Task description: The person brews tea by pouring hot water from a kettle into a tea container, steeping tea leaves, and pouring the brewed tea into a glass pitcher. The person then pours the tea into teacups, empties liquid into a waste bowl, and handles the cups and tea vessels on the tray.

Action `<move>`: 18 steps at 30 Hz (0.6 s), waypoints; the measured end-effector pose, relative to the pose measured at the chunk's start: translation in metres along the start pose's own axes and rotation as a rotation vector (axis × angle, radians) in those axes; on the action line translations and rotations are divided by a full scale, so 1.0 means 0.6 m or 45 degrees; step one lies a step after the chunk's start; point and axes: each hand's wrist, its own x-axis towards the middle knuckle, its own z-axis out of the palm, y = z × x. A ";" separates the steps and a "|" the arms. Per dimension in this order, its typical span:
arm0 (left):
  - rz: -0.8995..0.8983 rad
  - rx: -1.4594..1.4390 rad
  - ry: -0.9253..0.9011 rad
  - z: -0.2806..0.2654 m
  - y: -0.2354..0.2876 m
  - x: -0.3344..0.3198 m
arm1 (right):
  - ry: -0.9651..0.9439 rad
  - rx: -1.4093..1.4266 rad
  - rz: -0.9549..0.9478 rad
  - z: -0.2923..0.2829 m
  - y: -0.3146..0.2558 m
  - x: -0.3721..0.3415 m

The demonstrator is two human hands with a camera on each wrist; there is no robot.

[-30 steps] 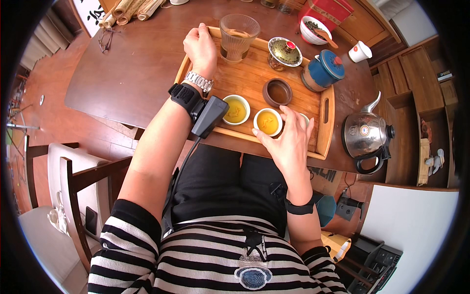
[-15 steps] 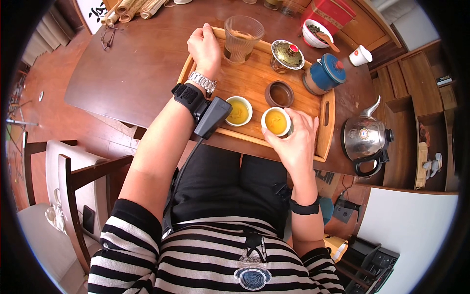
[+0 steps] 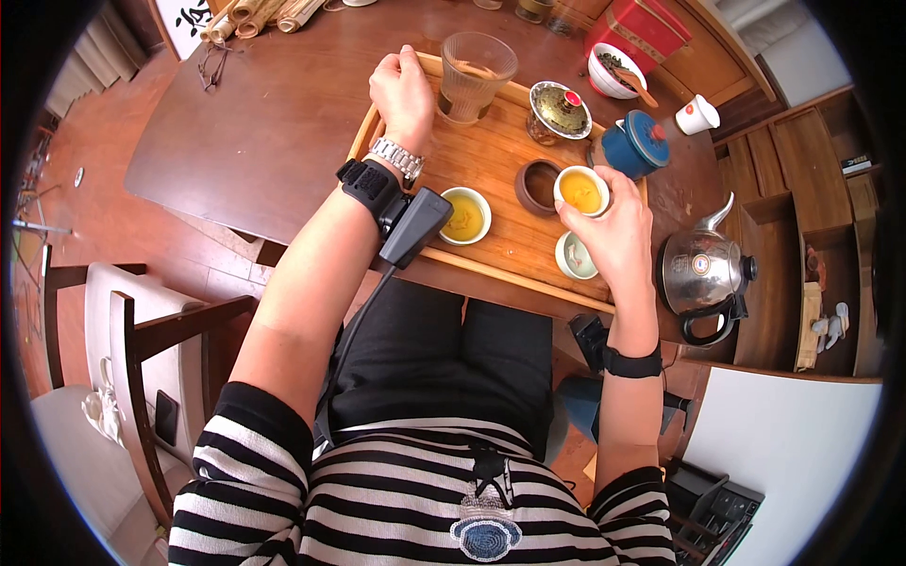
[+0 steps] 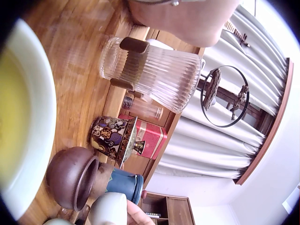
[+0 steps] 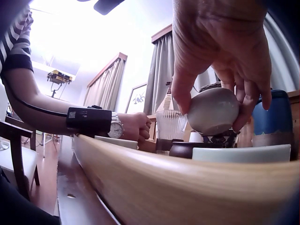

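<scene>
My right hand (image 3: 618,222) pinches the rim of a white cup of yellow tea (image 3: 580,191) between thumb and fingers; in the right wrist view this cup (image 5: 213,112) hangs tilted above the tray. Just below it sits a pale cup (image 3: 577,256) without visible tea. A brown bowl (image 3: 538,186) stands to its left. Another tea-filled cup (image 3: 465,216) sits near the tray's (image 3: 510,269) front edge. My left hand (image 3: 403,97) rests by the tray's far left corner, fingers loosely curled, with no object seen in them.
A ribbed glass pitcher (image 3: 477,80), a lidded patterned bowl (image 3: 559,111) and a blue canister (image 3: 630,144) stand towards the back. Right of the tray is a steel kettle (image 3: 700,264). Beyond are a bowl of leaves (image 3: 617,72), a paper cup (image 3: 697,114) and a red box (image 3: 639,33).
My right hand has lifted the middle tea cup and carried it right and farther back, uncovering the pale cup. My left hand stays by the tray's corner.
</scene>
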 end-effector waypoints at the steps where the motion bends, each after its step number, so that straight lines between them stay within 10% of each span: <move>1: 0.007 0.001 -0.002 0.000 0.001 0.000 | -0.037 0.007 0.017 -0.001 0.000 0.005; 18: -0.053 0.021 -0.026 -0.001 0.001 0.001 | -0.079 -0.579 -0.500 0.003 -0.021 0.034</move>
